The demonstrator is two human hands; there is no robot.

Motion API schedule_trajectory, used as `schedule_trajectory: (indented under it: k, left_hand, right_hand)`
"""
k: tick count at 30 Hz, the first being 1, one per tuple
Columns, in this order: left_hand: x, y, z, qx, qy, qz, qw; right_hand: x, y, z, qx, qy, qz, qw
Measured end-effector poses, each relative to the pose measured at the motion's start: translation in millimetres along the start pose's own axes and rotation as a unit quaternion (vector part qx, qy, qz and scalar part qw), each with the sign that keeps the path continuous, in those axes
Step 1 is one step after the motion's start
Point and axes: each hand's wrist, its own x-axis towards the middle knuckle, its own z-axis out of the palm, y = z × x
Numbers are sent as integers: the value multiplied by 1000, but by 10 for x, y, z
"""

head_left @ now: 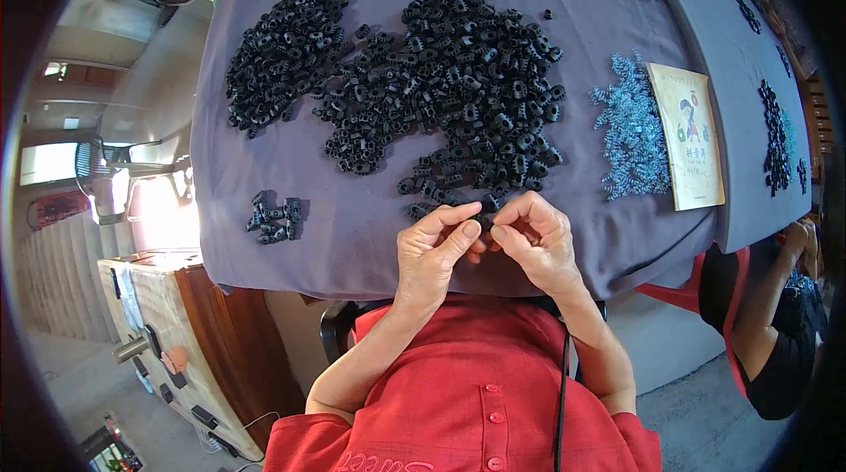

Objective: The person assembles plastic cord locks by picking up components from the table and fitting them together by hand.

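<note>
My left hand and my right hand meet near the table's front edge, fingers pinched. Between the left fingertips is a small black part, partly covered by the fingers. The right thumb and forefinger are pressed together beside it; whatever they hold is too small to make out. Just beyond the hands lies a large heap of small black parts. Another heap of black parts is at the back left. A small cluster of black pieces sits at the front left.
Pale blue springs are piled right of the large heap, beside a booklet. More black parts lie on the far-right table. Another person's arm shows at the right edge. A wooden cabinet stands at the left.
</note>
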Motion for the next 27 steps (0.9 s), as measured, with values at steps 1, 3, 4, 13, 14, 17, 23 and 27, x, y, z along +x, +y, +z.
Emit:
schedule_trajectory:
  k: [1, 3, 4, 13, 14, 17, 23, 27]
  left_hand:
    - [1, -1, 5, 1, -1, 4, 1000]
    - [-5, -10, 17, 2, -1, 11, 1000]
    - [-4, -14, 23, 3, 2, 12, 1000]
    - [-18, -57, 61, 19, 12, 29, 999]
    - [-18, -56, 68, 22, 12, 37, 999]
    - [-15, -76, 66, 27, 11, 51, 998]
    - [-24, -95, 75, 59, 19, 72, 996]
    - [-17, -117, 43, 43, 18, 62, 997]
  right_hand:
    - [1, 8, -6, 2, 0, 0, 1000]
    - [-3, 45, -22, 2, 2, -2, 1000]
    - [2, 76, -31, -1, 2, -5, 1000]
    - [-5, 88, -26, -25, 5, -42, 999]
    - [-4, 90, -27, -32, 5, -47, 998]
    - [-7, 81, -25, -40, 4, -53, 998]
    - [-7, 102, -9, -60, 8, -93, 994]
    - [0, 82, 26, -92, 20, -114, 989]
